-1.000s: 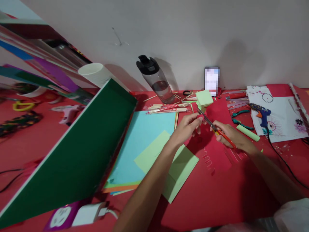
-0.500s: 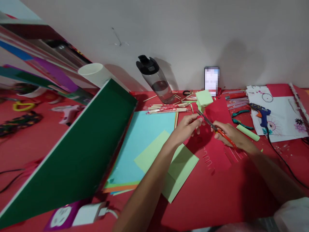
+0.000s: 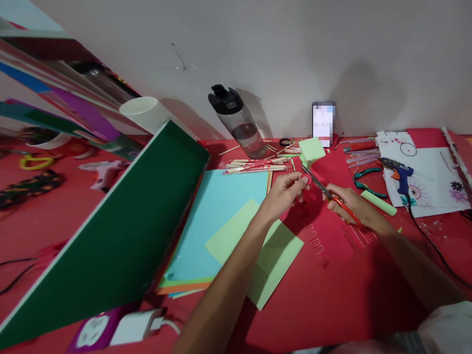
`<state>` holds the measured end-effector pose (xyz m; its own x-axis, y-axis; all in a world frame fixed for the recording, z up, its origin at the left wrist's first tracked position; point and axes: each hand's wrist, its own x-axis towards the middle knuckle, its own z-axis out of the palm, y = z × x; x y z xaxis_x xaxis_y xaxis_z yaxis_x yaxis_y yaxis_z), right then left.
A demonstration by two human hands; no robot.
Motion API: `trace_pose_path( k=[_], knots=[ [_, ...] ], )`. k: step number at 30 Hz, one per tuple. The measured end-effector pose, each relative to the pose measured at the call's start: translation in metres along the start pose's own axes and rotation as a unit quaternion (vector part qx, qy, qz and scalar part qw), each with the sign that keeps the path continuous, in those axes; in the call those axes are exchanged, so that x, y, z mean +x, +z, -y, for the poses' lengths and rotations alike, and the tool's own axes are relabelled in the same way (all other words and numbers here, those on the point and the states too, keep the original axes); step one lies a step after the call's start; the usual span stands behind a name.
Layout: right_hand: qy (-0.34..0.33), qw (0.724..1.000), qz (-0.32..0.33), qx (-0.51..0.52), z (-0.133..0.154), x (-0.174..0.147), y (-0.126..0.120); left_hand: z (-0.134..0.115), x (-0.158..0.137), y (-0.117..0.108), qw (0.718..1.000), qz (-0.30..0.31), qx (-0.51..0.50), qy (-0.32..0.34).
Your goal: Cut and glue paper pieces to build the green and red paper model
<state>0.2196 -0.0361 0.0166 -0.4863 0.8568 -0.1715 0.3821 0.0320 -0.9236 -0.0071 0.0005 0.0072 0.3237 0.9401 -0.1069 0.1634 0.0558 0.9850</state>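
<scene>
My right hand (image 3: 348,202) is wrapped round the red-orange handles of a pair of scissors (image 3: 317,182), whose metal blades point up and left. Just left of the blades, my left hand (image 3: 285,194) is closed in a pinch. A small piece of red paper appears to be between its thumb and finger, mostly hidden and hard to tell from the red behind it. Beneath both hands lies a sheet of red paper (image 3: 334,169), with several small cut red strips (image 3: 315,239) nearer me. Pale green sheets (image 3: 280,250) lie partly under my left forearm.
A dark green board (image 3: 121,231) leans at the left. Behind stand a water bottle (image 3: 243,123) and a phone (image 3: 323,123). Wooden sticks (image 3: 254,166), green-handled pliers (image 3: 368,183) and a corded blue glue gun (image 3: 402,177) lie around the work area.
My left hand has shifted slightly left and up, its fingertips a little farther from the scissor blades. The right hand and scissors have hardly moved.
</scene>
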Motion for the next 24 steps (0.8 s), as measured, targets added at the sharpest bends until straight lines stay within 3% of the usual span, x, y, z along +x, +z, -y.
trace_pose_path(
  k=[8,24],
  knots=[
    [-0.019,1.0,0.016,-0.018,-0.0036,-0.0002,-0.0025,0.0016,-0.0003,0.003,0.999,-0.027,0.029,0.026],
    [-0.029,0.996,0.019,-0.079,-0.0057,0.0002,-0.0027,-0.0048,-0.002,-0.0003,0.998,0.012,0.055,0.028]
  ],
)
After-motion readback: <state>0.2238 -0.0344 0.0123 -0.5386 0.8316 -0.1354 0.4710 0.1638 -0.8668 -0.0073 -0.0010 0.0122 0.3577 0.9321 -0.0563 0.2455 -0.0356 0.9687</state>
